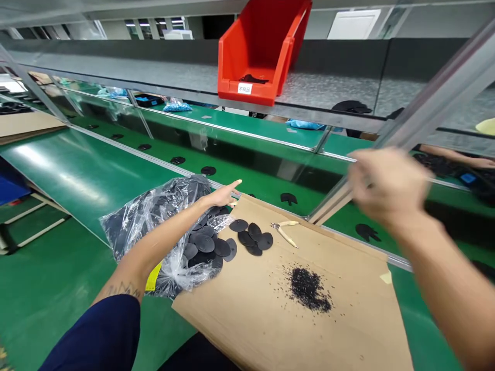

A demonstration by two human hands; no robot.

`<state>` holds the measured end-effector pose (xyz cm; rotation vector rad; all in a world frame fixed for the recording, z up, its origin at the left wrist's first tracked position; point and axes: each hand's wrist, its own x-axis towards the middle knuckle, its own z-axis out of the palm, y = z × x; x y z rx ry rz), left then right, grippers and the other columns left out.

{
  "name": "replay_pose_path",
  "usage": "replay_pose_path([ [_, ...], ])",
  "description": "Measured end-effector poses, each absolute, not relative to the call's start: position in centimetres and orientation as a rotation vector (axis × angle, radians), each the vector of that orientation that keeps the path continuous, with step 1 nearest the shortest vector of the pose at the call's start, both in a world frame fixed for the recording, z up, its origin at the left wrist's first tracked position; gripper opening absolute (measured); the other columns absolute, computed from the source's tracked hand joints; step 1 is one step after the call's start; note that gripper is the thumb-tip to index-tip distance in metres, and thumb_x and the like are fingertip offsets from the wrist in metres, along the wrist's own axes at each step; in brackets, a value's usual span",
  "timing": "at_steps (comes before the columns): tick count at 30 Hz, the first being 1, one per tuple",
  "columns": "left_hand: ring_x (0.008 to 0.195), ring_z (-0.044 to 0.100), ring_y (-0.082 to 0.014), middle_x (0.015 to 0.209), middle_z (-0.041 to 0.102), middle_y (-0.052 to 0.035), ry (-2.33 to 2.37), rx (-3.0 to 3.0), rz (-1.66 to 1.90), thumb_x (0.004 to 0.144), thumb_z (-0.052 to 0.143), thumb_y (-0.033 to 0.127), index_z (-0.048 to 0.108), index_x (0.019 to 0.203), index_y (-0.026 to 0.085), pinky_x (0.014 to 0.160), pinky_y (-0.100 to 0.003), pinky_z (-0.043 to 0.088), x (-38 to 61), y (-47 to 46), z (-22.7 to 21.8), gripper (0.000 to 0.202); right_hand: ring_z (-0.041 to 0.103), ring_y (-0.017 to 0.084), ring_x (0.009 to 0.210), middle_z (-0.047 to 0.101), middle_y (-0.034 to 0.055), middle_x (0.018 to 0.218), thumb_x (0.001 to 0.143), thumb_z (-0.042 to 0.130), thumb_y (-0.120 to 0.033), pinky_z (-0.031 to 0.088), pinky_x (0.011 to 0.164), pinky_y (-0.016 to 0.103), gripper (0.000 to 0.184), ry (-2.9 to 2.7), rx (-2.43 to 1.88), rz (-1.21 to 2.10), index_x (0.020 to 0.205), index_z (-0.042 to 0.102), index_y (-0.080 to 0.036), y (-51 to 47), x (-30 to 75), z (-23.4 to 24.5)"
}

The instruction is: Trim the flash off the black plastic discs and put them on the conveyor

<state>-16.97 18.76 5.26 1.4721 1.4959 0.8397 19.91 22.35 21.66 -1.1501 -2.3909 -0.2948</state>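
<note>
My left hand (pixel 224 196) reaches over a clear plastic bag (pixel 154 226) full of black round discs, its forefinger stretched out toward the far corner of a brown cardboard sheet (pixel 309 319). Several black discs (pixel 251 237) lie loose on the cardboard beside the bag. My right hand (pixel 386 185) is raised above the conveyor and smeared by motion, so its fingers do not show clearly. Small tweezers (pixel 284 232) lie on the cardboard between the two hands. A heap of black crumbs (pixel 309 288) sits in the middle of the cardboard.
A green conveyor belt (pixel 270 180) carries spaced black pieces (pixel 288 198) past the cardboard. A red bin (pixel 263 51) stands on the grey shelf above. A slanted metal post (pixel 406 129) crosses at the right. Another person's arm (pixel 456 157) rests at the far right.
</note>
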Motion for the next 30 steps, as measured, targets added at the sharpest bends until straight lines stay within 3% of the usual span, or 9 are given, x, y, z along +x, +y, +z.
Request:
replay_pose_path([
  [2,0.051,0.063,-0.0037,0.129,0.065,-0.0169,1.522,1.484,0.816,0.075,0.070,0.004,0.032,0.155,0.020,0.059,-0.021,0.056,-16.6,19.9,4.1,0.090,0.063,0.029,0.107,0.070,0.0165,0.110,0.098,0.050,-0.032,0.049,0.087,0.043,0.027,-2.598,-1.075,-0.111,0.103,0.074,-0.019,20.8,15.4,17.2],
  [4,0.056,0.064,-0.0044,0.126,0.065,-0.0144,1.550,1.498,0.800,0.079,0.073,0.009,0.034,0.153,0.020,0.062,-0.023,0.058,-16.3,20.7,3.2,0.084,0.066,0.022,0.096,0.072,0.0088,0.101,0.094,0.058,-0.022,0.052,0.079,0.033,0.016,-2.727,-1.031,0.069,0.098,0.073,-0.021,20.4,11.4,12.8],
  [6,0.068,0.067,-0.0087,0.122,0.065,-0.0117,1.574,1.520,0.788,0.088,0.070,0.020,0.041,0.147,0.018,0.065,-0.025,0.060,-16.2,21.2,2.5,0.066,0.067,0.019,0.093,0.072,0.0062,0.099,0.095,0.057,-0.019,0.054,0.079,0.032,0.014,-2.765,-1.055,0.222,0.096,0.071,-0.018,21.1,8.2,9.0],
  [8,0.082,0.068,-0.0136,0.118,0.065,-0.0098,1.591,1.554,0.776,0.096,0.064,0.029,0.050,0.137,0.016,0.069,-0.028,0.061,-16.2,21.5,2.0,0.046,0.067,0.018,0.095,0.069,0.0057,0.107,0.097,0.060,-0.031,0.057,0.084,0.037,0.020,-2.759,-1.102,0.354,0.108,0.067,-0.015,22.3,5.7,6.1],
  [10,0.086,0.068,-0.0152,0.116,0.065,-0.0088,1.606,1.596,0.763,0.098,0.061,0.030,0.054,0.133,0.016,0.071,-0.030,0.061,-16.2,21.9,1.8,0.039,0.066,0.020,0.101,0.066,0.0077,0.118,0.097,0.062,-0.038,0.058,0.087,0.041,0.031,-2.733,-1.151,0.465,0.120,0.062,-0.016,23.5,3.9,4.2],
  [17,0.056,0.063,-0.0043,0.127,0.064,-0.0126,1.656,1.709,0.657,0.077,0.072,0.009,0.031,0.154,0.020,0.066,-0.024,0.057,-16.1,23.4,1.6,0.087,0.065,0.022,0.106,0.063,0.0090,0.126,0.097,0.061,-0.038,0.057,0.090,0.043,0.035,-2.623,-1.233,0.681,0.125,0.060,-0.018,25.5,1.2,0.7],
  [23,0.085,0.072,-0.0164,0.129,0.064,-0.0137,1.743,1.800,0.529,0.073,0.071,0.001,0.033,0.154,0.019,0.083,-0.027,0.056,-15.7,23.9,1.1,0.092,0.065,0.021,0.105,0.063,0.0089,0.124,0.097,0.061,-0.038,0.057,0.090,0.043,0.035,-2.592,-1.194,0.737,0.125,0.060,-0.017,25.8,1.6,-0.5],
  [26,0.106,0.069,-0.0232,0.127,0.065,-0.0130,1.807,1.837,0.470,0.079,0.074,0.010,0.040,0.149,0.016,0.096,-0.035,0.054,-15.5,24.1,0.9,0.078,0.065,0.021,0.104,0.064,0.0086,0.123,0.097,0.061,-0.038,0.057,0.089,0.042,0.034,-2.586,-1.156,0.727,0.124,0.061,-0.017,25.7,1.7,-0.7],
  [30,0.114,0.063,-0.0244,0.129,0.061,-0.0112,1.884,1.847,0.392,0.096,0.063,0.033,0.055,0.132,0.016,0.097,-0.047,0.056,-15.3,24.5,1.0,0.041,0.065,0.020,0.101,0.065,0.0075,0.118,0.097,0.061,-0.037,0.057,0.088,0.041,0.033,-2.582,-1.095,0.685,0.122,0.061,-0.016,25.1,1.8,-0.8],
])
